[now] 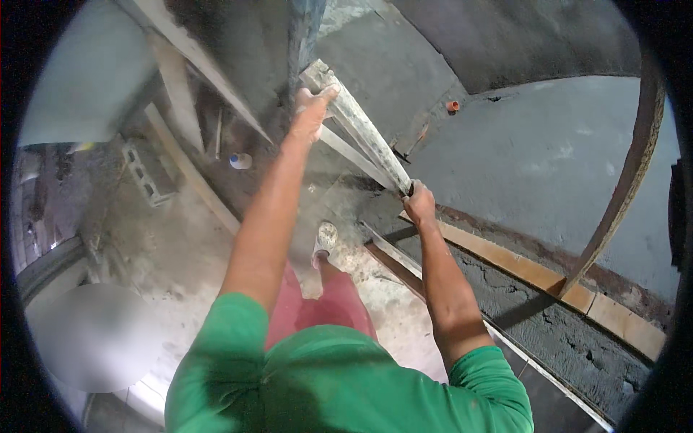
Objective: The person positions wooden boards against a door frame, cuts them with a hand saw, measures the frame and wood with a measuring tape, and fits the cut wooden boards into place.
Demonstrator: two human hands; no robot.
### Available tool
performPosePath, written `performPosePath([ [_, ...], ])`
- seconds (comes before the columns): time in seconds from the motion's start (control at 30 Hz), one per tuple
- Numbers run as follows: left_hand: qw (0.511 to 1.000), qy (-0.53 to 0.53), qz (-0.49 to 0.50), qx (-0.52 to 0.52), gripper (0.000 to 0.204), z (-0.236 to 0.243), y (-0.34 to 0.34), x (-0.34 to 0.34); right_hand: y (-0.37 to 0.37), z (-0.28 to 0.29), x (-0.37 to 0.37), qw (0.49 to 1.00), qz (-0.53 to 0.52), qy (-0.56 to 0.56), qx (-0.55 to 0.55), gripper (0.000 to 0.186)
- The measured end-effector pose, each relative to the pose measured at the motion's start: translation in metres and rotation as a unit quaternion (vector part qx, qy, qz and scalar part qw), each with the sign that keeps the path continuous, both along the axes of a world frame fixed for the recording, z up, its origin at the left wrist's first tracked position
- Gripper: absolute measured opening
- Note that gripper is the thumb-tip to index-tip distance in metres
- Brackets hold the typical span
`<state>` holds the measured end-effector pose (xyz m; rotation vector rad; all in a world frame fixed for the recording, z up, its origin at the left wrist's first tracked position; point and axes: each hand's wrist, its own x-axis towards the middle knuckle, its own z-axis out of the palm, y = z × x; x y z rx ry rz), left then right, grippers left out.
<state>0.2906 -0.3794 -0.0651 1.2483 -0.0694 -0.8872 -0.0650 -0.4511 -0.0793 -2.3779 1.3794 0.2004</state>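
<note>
Left hand point(312, 115) and right hand point(420, 203) clasp the upper-centre bar point(359, 119); a slip might gouge the lower-right mortar point(548, 332), seemingly wet.

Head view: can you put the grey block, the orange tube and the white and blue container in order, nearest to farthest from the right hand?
From the right hand in the head view:
1. Orange tube, above it and slightly right.
2. White and blue container, to its left.
3. Grey block, farther left.
</note>
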Motion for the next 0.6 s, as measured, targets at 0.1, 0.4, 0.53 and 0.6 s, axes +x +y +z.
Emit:
performPosePath([
  [0.1,1.000,0.008,0.012,0.017,0.055,0.008,0.001,-0.007,-0.001,0.001,-0.001,1.000,0.004,0.014,0.010,0.033],
  [0.4,0.997,-0.049,0.012,0.050,0.081,-0.032,-0.003,0.006,-0.003,0.001,0.001,0.998,0.004,0.051,0.046,0.033],
  [0.53,0.999,0.028,0.003,0.020,0.067,-0.014,-0.008,-0.008,-0.004,-0.005,-0.010,0.991,-0.029,0.129,0.005,0.043],
  [0.6,0.998,0.036,0.021,-0.036,0.055,-0.023,0.001,0.005,0.012,0.005,0.014,0.995,-0.041,0.073,-0.053,0.055],
])
